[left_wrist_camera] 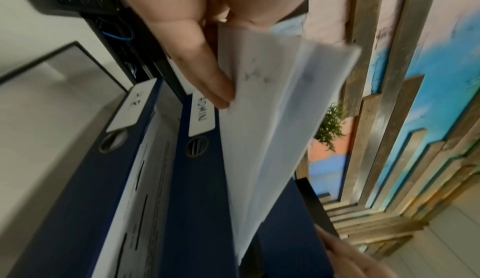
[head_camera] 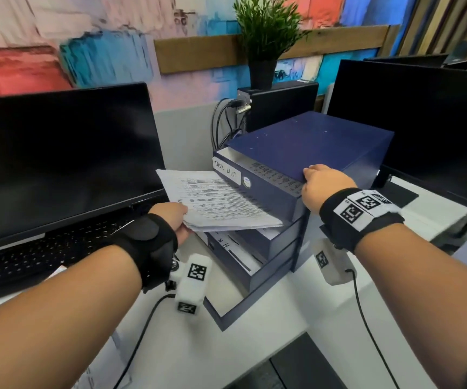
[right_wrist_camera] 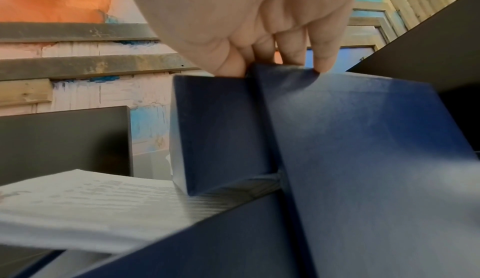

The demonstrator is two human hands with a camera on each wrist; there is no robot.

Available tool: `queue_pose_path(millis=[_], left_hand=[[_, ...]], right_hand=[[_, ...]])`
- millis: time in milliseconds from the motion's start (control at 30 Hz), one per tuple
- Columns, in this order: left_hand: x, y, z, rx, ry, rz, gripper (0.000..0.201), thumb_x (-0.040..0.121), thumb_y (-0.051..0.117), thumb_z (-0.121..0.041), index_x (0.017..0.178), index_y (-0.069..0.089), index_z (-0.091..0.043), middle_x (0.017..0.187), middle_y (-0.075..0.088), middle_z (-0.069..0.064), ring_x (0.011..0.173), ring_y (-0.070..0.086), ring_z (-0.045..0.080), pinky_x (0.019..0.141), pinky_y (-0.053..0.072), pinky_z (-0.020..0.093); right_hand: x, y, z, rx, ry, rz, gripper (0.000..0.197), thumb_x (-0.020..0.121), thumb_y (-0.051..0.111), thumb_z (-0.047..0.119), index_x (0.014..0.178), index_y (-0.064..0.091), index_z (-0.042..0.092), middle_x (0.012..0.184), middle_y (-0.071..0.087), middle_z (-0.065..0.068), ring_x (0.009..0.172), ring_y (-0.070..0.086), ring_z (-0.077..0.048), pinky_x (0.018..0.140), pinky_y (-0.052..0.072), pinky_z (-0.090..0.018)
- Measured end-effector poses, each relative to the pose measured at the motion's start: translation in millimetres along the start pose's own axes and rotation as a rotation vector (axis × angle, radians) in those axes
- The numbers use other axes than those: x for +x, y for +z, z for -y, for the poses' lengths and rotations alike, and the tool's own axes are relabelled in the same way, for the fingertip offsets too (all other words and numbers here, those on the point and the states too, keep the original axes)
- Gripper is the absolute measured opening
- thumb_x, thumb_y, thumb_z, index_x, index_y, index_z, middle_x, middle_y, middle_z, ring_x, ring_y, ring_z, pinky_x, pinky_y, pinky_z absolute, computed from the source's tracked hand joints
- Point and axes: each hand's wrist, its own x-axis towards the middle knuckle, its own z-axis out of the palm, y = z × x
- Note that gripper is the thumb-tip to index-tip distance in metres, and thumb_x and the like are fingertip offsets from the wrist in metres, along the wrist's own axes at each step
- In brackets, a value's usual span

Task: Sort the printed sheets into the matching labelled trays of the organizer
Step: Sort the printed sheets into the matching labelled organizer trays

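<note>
A dark blue organizer [head_camera: 311, 141] of stacked trays stands on the white desk [head_camera: 268, 310]. Its top tray bears a "TASK LIST" label [head_camera: 226, 170], and a lower one reads "HR" [head_camera: 224, 242]. The left wrist view shows the "HR" label [left_wrist_camera: 130, 108] and an "ADMIN" label [left_wrist_camera: 202, 114]. My left hand [head_camera: 175, 217] pinches a stack of printed sheets [head_camera: 215, 200] by its near corner, held level in front of the top tray. The fingers [left_wrist_camera: 202, 67] lie under the sheets [left_wrist_camera: 272, 118]. My right hand [head_camera: 325, 183] grips the front right corner of the organizer's top panel [right_wrist_camera: 363, 138], fingers [right_wrist_camera: 322, 60] curled over its edge.
A dark monitor [head_camera: 58, 158] and a black keyboard [head_camera: 30, 256] stand left of the organizer. Another monitor [head_camera: 423, 122] is at the right. A potted plant [head_camera: 266, 37] and cables [head_camera: 224, 122] sit behind. Loose sheets [head_camera: 97, 369] lie on the desk at the bottom left.
</note>
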Motion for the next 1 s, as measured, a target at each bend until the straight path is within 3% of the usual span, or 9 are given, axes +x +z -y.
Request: queue_pose_path(millis=[100, 233, 367, 467, 567, 633, 767, 900, 1000], left_hand=[[-3.9, 10.7, 9.5, 0.040, -0.031, 0.087, 0.037, 0.098, 0.035, 0.004, 0.134, 0.043, 0.001, 0.127, 0.057, 0.016, 0.115, 0.057, 0.030, 0.079, 0.049, 0.037], [-3.8, 12.6, 20.0, 0.090, -0.045, 0.161, 0.021, 0.096, 0.045, -0.001, 0.115, 0.054, -0.003, 0.100, 0.065, 0.012, 0.069, 0.067, 0.017, 0.055, 0.056, 0.022], [9.1, 11.3, 25.6, 0.078, 0.117, 0.133, 0.022, 0.091, 0.050, 0.009, 0.109, 0.055, -0.002, 0.108, 0.064, 0.013, 0.082, 0.065, 0.017, 0.063, 0.057, 0.020], [20.3, 14.3, 27.7, 0.218, 0.258, -0.006, 0.038, 0.083, 0.061, 0.009, 0.107, 0.043, -0.013, 0.088, 0.060, 0.006, 0.080, 0.061, 0.019, 0.063, 0.056, 0.025], [26.3, 21.9, 31.8, 0.360, 0.343, 0.042, 0.024, 0.083, 0.064, 0.005, 0.083, 0.053, -0.016, 0.079, 0.052, 0.002, 0.073, 0.057, 0.015, 0.055, 0.055, 0.016], [31.7, 25.8, 36.2, 0.412, 0.366, 0.070, 0.019, 0.083, 0.066, 0.001, 0.078, 0.063, -0.017, 0.082, 0.055, 0.001, 0.071, 0.058, 0.010, 0.057, 0.054, 0.011], [38.0, 30.4, 41.8, 0.588, 0.455, 0.101, 0.017, 0.087, 0.063, -0.009, 0.103, 0.071, -0.007, 0.085, 0.066, 0.000, 0.074, 0.063, 0.013, 0.076, 0.054, 0.022], [38.1, 25.4, 45.0, 1.160, 0.688, 0.173, 0.036, 0.091, 0.046, -0.004, 0.121, 0.063, -0.014, 0.106, 0.049, 0.000, 0.107, 0.050, 0.020, 0.095, 0.036, 0.021], [39.0, 23.5, 45.0, 1.463, 0.761, 0.190, 0.054, 0.087, 0.039, 0.001, 0.132, 0.053, -0.027, 0.112, 0.043, -0.004, 0.114, 0.037, 0.018, 0.098, 0.031, 0.024]], right_hand=[[1.2, 2.3, -1.6, 0.016, -0.006, -0.003, 0.038, 0.091, 0.035, 0.013, 0.126, 0.049, 0.005, 0.133, 0.048, -0.009, 0.125, 0.044, -0.027, 0.102, 0.041, -0.041], [-0.1, 2.2, -2.2, 0.020, -0.011, -0.005, 0.040, 0.093, 0.035, 0.012, 0.131, 0.045, 0.005, 0.138, 0.044, -0.010, 0.131, 0.038, -0.025, 0.105, 0.038, -0.040], [-0.5, 3.2, -3.4, 0.005, -0.025, -0.023, 0.042, 0.094, 0.035, 0.013, 0.135, 0.042, 0.006, 0.141, 0.041, -0.009, 0.132, 0.036, -0.025, 0.106, 0.036, -0.038], [-1.9, 2.7, -3.3, -0.002, -0.029, -0.022, 0.043, 0.095, 0.035, 0.014, 0.137, 0.041, 0.006, 0.143, 0.039, -0.009, 0.132, 0.036, -0.025, 0.106, 0.035, -0.037], [-3.6, 1.7, -2.3, -0.008, -0.045, -0.024, 0.043, 0.095, 0.036, 0.015, 0.138, 0.040, 0.007, 0.144, 0.038, -0.008, 0.133, 0.035, -0.025, 0.106, 0.035, -0.036], [-3.7, 2.1, -2.7, -0.009, -0.047, -0.023, 0.043, 0.095, 0.036, 0.015, 0.138, 0.040, 0.007, 0.144, 0.038, -0.008, 0.133, 0.035, -0.025, 0.106, 0.035, -0.036], [-2.9, 4.2, -4.2, -0.005, -0.057, -0.033, 0.042, 0.095, 0.035, 0.014, 0.136, 0.041, 0.007, 0.144, 0.038, -0.008, 0.133, 0.035, -0.024, 0.106, 0.036, -0.037], [-2.5, 5.2, -5.1, 0.001, -0.059, -0.031, 0.043, 0.096, 0.035, 0.014, 0.139, 0.038, 0.007, 0.148, 0.034, -0.007, 0.136, 0.032, -0.023, 0.108, 0.035, -0.036], [-3.3, 5.2, -5.5, -0.004, -0.068, -0.040, 0.043, 0.097, 0.034, 0.015, 0.139, 0.038, 0.008, 0.147, 0.035, -0.006, 0.135, 0.033, -0.023, 0.107, 0.035, -0.036]])
